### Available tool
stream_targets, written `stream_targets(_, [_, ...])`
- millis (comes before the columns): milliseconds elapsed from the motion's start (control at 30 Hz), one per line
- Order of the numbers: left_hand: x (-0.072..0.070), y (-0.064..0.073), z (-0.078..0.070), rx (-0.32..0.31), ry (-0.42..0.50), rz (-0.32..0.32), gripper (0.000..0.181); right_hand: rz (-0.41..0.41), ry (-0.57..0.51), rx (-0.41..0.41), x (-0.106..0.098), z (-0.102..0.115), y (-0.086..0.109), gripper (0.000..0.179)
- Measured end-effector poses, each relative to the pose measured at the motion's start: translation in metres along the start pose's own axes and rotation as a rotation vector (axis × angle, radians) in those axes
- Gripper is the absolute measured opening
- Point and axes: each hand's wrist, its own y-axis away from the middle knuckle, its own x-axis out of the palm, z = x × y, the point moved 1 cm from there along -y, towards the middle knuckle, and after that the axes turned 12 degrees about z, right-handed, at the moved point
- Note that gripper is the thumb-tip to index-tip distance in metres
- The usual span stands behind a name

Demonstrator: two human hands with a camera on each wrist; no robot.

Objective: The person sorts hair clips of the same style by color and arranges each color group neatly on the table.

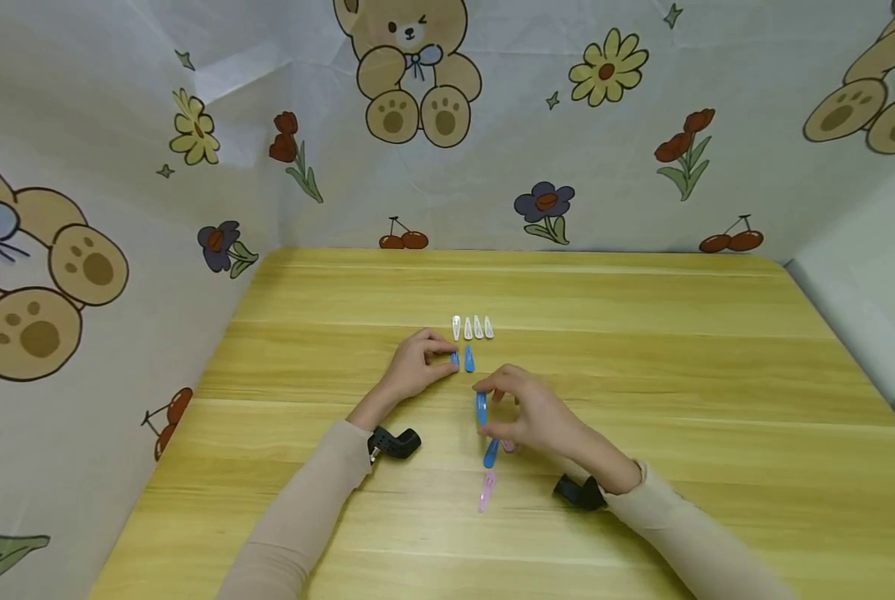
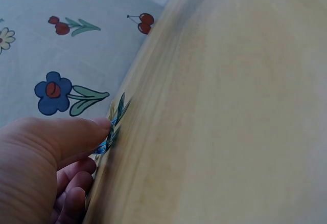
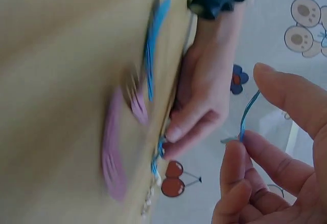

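Note:
My left hand [image 1: 417,363] pinches a blue snap hair clip [image 1: 455,361] at the table surface, thumb and fingertips at its two ends. A second blue clip [image 1: 469,358] lies just right of it, below a row of several white clips [image 1: 478,327]. Nearer to me, my right hand [image 1: 524,408] holds another blue clip [image 1: 481,408] upright by its ends, between thumb and fingers; in the right wrist view this clip [image 3: 246,112] is seen edge-on, raised off the table. Beneath that hand lie a blue clip [image 1: 491,452] and a partly hidden pink clip [image 1: 507,446].
Another pink clip [image 1: 487,492] lies closest to me on the wooden table [image 1: 680,375]. Printed cloth [image 1: 492,167] with bears and flowers stands along the table's back and left edges. A black wrist camera [image 1: 397,443] sits on the left wrist, another [image 1: 578,492] on the right.

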Motion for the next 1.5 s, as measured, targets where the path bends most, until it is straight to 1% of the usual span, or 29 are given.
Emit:
stream_targets(133, [0.0, -0.001, -0.001, 0.004, 0.01, -0.005, 0.03, -0.037, -0.008, -0.004, -0.018, -0.007, -0.009, 0.047])
stream_targets(267, [-0.001, -0.001, -0.001, 0.004, 0.013, -0.009, 0.029, -0.041, -0.038, 0.006, -0.031, -0.017, -0.021, 0.045])
stream_targets(367, [0.0, -0.001, -0.001, -0.004, 0.014, -0.007, 0.03, -0.033, -0.057, 0.018, -0.037, -0.024, -0.029, 0.045])
stream_targets(567, [0.001, -0.001, -0.001, -0.008, 0.03, -0.008, 0.029, -0.019, -0.082, 0.057, -0.042, -0.037, -0.044, 0.046])
stream_targets(800, [0.001, 0.0, -0.001, -0.01, 0.019, -0.012, 0.028, 0.006, -0.104, 0.102, -0.044, -0.049, -0.056, 0.045])
stream_targets(1067, [0.0, -0.002, -0.003, -0.016, 0.013, -0.01, 0.028, 0.052, -0.123, 0.157, -0.04, -0.061, -0.065, 0.044])
stream_targets(1233, [-0.001, -0.003, -0.004, -0.012, 0.016, -0.012, 0.028, 0.079, -0.114, 0.166, -0.037, -0.066, -0.068, 0.045])
stream_targets(1500, [0.0, 0.002, -0.003, -0.008, 0.013, -0.008, 0.028, 0.098, -0.106, 0.177, -0.029, -0.069, -0.069, 0.046])
